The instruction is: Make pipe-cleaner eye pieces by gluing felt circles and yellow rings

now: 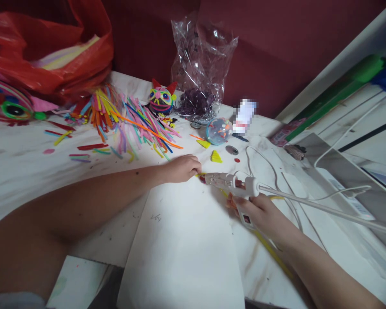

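My right hand (260, 212) is wrapped round the handle of a white hot glue gun (223, 182), a clear glue stick jutting from its back. The gun's nozzle points left and sits close to the fingertips of my left hand (184, 168). Those fingers are closed on the end of a yellow pipe cleaner (270, 249), which runs behind the gun and on under my right forearm. Whether the nozzle touches it, I cannot tell. Below lies a white sheet (183, 244) with a small scribble. Two yellow pieces (216, 156) lie just beyond the gun.
Bundled colourful pipe cleaners (141, 124) lie at the back left beside a red plastic bag (64, 81). A decorated ball with red ears (161, 98) stands near a clear plastic bag (201, 64). A clear round container (218, 131) and white cables (270, 156) are to the right.
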Available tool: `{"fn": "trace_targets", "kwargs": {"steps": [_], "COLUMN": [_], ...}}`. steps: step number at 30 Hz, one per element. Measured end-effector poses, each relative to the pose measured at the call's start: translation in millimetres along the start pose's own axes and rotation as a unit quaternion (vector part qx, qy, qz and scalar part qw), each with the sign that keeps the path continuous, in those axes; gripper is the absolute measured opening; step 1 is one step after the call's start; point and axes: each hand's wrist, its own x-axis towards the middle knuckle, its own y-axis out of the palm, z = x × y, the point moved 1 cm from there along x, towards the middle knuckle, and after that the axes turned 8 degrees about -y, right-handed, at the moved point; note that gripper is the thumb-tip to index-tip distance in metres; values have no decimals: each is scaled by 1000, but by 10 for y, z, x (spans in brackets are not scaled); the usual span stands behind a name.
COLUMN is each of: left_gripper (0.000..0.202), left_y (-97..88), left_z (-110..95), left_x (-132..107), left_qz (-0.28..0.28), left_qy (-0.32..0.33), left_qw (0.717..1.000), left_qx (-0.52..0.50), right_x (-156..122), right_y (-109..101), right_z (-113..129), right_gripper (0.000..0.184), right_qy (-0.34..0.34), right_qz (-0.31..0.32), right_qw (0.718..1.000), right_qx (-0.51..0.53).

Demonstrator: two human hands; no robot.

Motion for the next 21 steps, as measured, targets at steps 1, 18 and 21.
{"fn": "trace_targets", "kwargs": {"steps": [1,18,21], "left_gripper": [18,19,19], "left_y": [-1,-32,-23], "left_z": [-2,-37,-28], "left_x": [0,-7,-6], "left_qz": [1,1,-2], "left_qy": [0,-6,2], "left_qw": [1000,1000,1000], "left_qx": [0,-15,-20], "right_x": [0,-77,-35], "right_y": [-5,-111,-160], "right_z": [-1,81,24], "right_gripper": [48,31,32], "right_qy": [-5,-71,-87], "right_qz": [-5,-142,-180], "right_qw": [1000,987,980], "right_qx": [-1,-18,-19]}}
